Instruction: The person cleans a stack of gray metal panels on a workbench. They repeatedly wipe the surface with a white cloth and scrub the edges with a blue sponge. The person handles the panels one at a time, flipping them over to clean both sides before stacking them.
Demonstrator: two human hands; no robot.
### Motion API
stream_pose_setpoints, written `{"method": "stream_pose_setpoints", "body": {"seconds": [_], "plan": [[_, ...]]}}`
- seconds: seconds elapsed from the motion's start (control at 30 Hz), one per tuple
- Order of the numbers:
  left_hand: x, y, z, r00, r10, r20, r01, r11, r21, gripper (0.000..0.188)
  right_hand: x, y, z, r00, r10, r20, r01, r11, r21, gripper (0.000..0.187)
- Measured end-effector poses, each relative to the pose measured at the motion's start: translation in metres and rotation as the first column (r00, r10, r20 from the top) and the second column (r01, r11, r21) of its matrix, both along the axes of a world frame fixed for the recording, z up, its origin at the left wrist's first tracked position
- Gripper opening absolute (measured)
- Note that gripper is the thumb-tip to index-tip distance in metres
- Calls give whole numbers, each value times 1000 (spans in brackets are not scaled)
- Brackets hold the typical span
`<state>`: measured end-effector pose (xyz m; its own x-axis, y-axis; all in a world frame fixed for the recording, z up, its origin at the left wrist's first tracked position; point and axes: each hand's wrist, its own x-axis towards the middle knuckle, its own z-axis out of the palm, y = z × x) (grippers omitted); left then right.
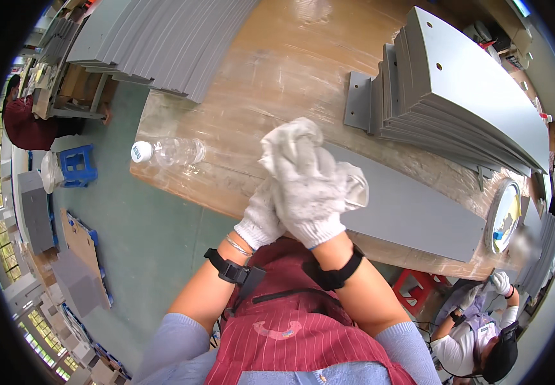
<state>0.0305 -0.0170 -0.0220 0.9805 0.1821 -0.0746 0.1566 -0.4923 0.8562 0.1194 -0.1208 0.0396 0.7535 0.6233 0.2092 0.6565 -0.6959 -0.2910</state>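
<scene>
My two hands come together over the near edge of the table, both in white knitted gloves with grey smudges. A bunched white cloth (298, 133) is gathered at them, with a loose fold out to the right. My right hand (309, 189) lies on top, its fingers bent round the cloth. Beneath and to the left is my left hand (261, 215); its fingers are hidden behind the right hand and the cloth. A long flat grey panel (412, 202) rests on the table just right of my hands, one end behind the right glove.
A clear bottle (178, 153) with a white cap lies at the table's left corner. Stacks of grey panels (162, 45) and drilled grey panels (470, 96) stand far left and right. A round white-rimmed container (503, 215) is at right, near a gloved co-worker (483, 340).
</scene>
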Motion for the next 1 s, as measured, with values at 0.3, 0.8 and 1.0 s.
{"method": "stream_pose_setpoints", "body": {"seconds": [0.3, 0.8, 1.0], "plan": [[-6, 20, -14, 994, -109, 30, 112, 984, -140, 110, -3, -31, 62, 759, 407, -509, 88, 709, 699, 41], [-36, 11, -90, 980, 117, -162, -200, 537, -820, 94, -56, 28, 1, 942, 236, -238, -118, 898, 424, 28], [-14, 43, 46, 938, -184, -292, -56, 755, -654, 77, -40, -52, 51, 888, 276, -367, 6, 792, 610, 30]]}}
